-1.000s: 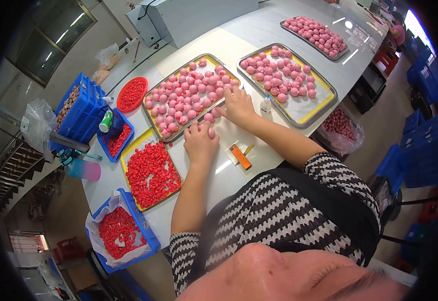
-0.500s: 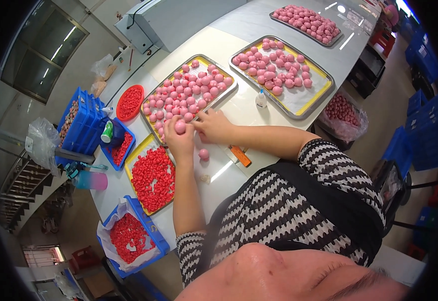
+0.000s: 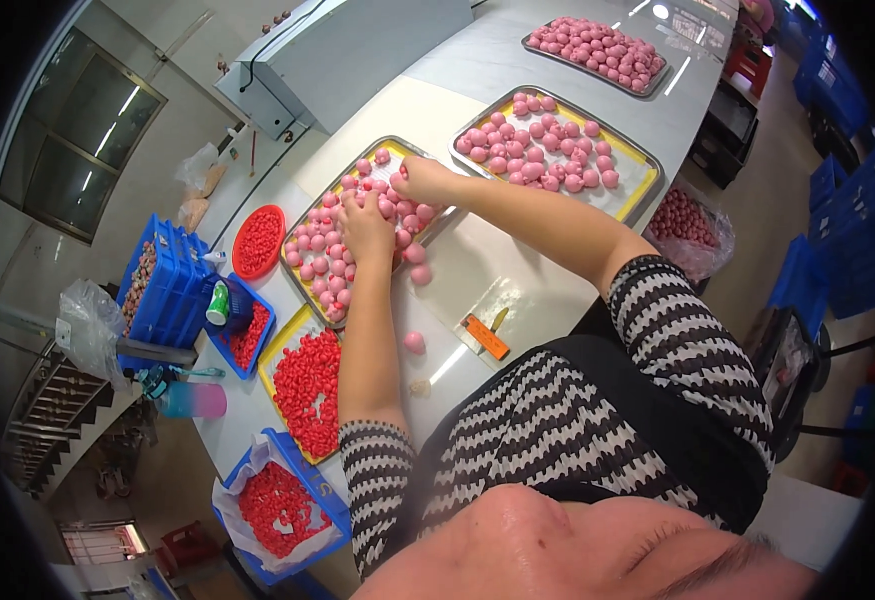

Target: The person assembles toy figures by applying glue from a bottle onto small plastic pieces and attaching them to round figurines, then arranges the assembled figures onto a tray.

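Observation:
Both of my hands reach over a metal tray [image 3: 304, 292] filled with pink balls [image 3: 329, 243], several with small red pieces on them. My left hand [image 3: 367, 232] bends its fingers down among the balls; what they close on is hidden. Just to the right, at the tray's far right side, my right hand [image 3: 429, 182] has its fingertips closed round a pink ball [image 3: 400, 178]. Near the left wrist, pink balls [image 3: 419, 274] lie at the tray's near edge. A single pink ball [image 3: 414, 342] rests on the table closer to me.
An orange-handled tool [image 3: 485, 337] lies on the table. Small red pieces fill a yellow-rimmed tray [image 3: 275, 352], a red round dish [image 3: 257, 242] and a blue crate [image 3: 329, 492]. Two more trays, one yellow-lined [image 3: 629, 205], hold pink balls. A pink-and-teal bottle [image 3: 192, 400] stands left.
Both hands have moved farther away, from the tray's near edge to over its balls. The ball held in the left fingers earlier can no longer be picked out. The view has shifted slightly.

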Available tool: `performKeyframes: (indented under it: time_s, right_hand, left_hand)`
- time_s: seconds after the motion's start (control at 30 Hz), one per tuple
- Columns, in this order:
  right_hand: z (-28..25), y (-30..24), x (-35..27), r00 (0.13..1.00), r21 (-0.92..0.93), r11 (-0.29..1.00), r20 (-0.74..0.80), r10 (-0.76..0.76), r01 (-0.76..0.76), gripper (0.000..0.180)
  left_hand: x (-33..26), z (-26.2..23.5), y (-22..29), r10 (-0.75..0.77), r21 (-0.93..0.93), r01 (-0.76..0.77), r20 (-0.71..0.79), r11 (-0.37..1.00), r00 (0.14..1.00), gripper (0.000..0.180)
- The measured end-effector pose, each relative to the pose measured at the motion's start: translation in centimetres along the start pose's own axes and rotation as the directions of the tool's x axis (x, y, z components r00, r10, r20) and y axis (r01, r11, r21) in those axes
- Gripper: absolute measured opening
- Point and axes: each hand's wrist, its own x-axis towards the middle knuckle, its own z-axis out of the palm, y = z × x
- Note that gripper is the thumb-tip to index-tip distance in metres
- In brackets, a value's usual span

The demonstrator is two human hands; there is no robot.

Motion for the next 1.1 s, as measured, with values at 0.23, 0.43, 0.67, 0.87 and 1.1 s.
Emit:
performKeyframes:
  time_s: [0.23, 0.43, 0.67, 0.87, 1.1]
  right_hand:
    - [1.5, 0.3, 8.6, 0.949, -0.029, 0.95, -0.07, 0.308, -0.31, 0.034]
    - [3.1, -2.7, 2.7, 0.969, -0.081, 0.997, -0.244, -0.027, 0.007, 0.032]
    - [1.7, -2.6, -10.6, 0.968, -0.367, 0.92, 0.248, -0.042, 0.134, 0.027]
    - [3.2, 1.5, -12.4, 0.921, -0.191, 0.96, 0.371, -0.123, 0.206, 0.028]
    - [2.1, 0.0, -5.7, 0.996, 0.211, 0.977, -0.089, -0.023, 0.042, 0.023]
  left_hand:
    - [1.2, -1.5, 0.2, 0.193, -0.197, -0.158, 0.173, 0.968, 0.966, 0.054]
    - [-4.6, -7.0, 0.1, -0.033, -0.094, 0.071, 0.358, 0.993, 0.933, 0.033]
    - [-13.5, -9.6, 6.1, -0.097, 0.065, 0.073, 0.541, 0.995, 0.836, 0.04]
    - [-14.9, -4.8, 3.9, -0.025, 0.123, -0.018, 0.335, 0.992, 0.942, 0.043]
    - [-12.6, -4.1, 3.7, -0.084, 0.235, 0.021, 0.261, 0.972, 0.962, 0.034]
